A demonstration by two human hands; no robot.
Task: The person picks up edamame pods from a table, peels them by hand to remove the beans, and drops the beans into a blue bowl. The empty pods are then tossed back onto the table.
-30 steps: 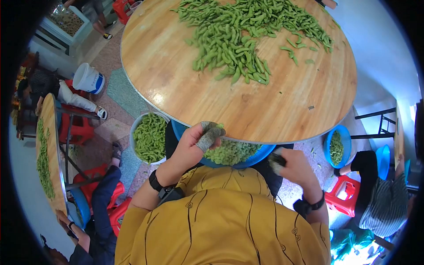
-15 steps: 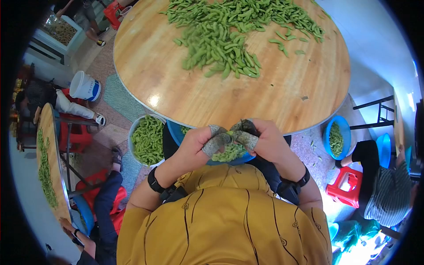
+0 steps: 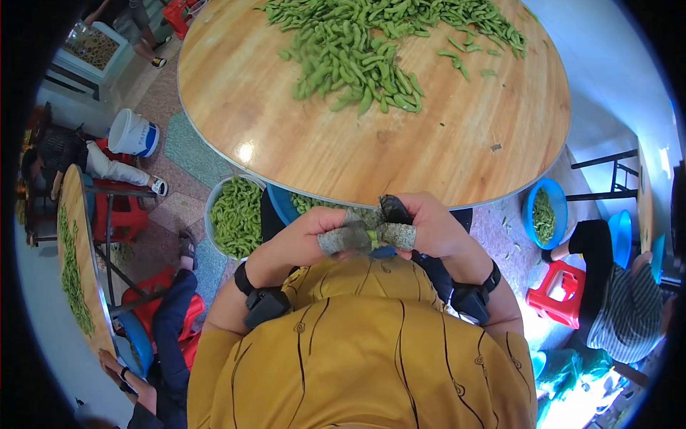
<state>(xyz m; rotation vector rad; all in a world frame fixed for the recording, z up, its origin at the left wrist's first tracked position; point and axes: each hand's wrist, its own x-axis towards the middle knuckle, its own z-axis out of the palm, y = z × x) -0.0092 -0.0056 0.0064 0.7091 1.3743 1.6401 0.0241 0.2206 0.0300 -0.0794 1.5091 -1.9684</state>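
Observation:
My left hand (image 3: 330, 230) and my right hand (image 3: 416, 223) meet in front of my body, just below the near edge of the round table. Grey tape-like wraps cover the thumbs and fingertips of both. Pinched between them is a green soybean pod (image 3: 372, 239), mostly hidden by the fingers. Under the hands sits a blue basin (image 3: 283, 203), largely covered by my hands and clothing. A pale bucket filled with soybean pods (image 3: 237, 218) stands on the floor to the left. On the wooden table (image 3: 286, 136) lies a big heap of green pods (image 3: 357, 64).
A person sits at a second table (image 3: 89, 264) with pods on the left. A white bucket (image 3: 133, 134) stands on the floor behind. On the right are a blue basin of pods (image 3: 545, 214), a red stool (image 3: 557, 293) and a person in a striped top (image 3: 629, 314).
My hands have turned and drawn closer together around the pod, now covering most of the basin below. The view has tilted slightly.

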